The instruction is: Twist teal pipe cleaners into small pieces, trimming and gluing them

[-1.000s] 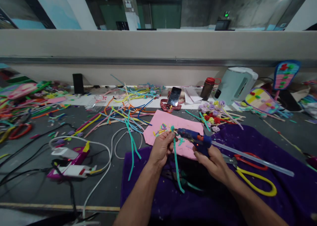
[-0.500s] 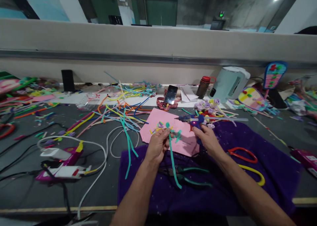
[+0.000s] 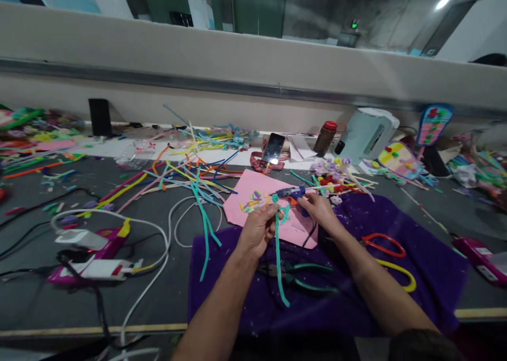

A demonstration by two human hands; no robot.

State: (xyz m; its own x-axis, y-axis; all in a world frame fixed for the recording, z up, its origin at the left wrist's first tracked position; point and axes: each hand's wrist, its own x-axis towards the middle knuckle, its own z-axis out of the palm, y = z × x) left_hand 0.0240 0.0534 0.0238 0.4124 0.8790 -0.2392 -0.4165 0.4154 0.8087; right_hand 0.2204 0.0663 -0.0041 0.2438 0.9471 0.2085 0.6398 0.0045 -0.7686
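My left hand [image 3: 257,229] pinches the curled top of a teal pipe cleaner [image 3: 278,255], which hangs down over the purple cloth [image 3: 431,260]. My right hand [image 3: 319,210] grips a blue glue gun [image 3: 291,193], held low over the pink foam sheet [image 3: 249,184] with its nozzle pointing left toward the pipe cleaner's top. A clear glue stick juts from the gun's back to the right. Small coloured bits [image 3: 251,200] lie on the pink sheet.
Teal-handled pliers [image 3: 301,276] and red-and-yellow scissors [image 3: 390,258] lie on the cloth. Loose pipe cleaners [image 3: 186,176], white cables [image 3: 158,234] and a power strip [image 3: 95,255] cover the left. A phone [image 3: 273,149], bottle [image 3: 324,138], kettle [image 3: 366,134] and small flowers [image 3: 336,173] sit behind.
My right hand has carried the glue gun away from me and down toward the pink sheet, swinging the glue stick to the right. My left hand kept hold of the teal pipe cleaner.
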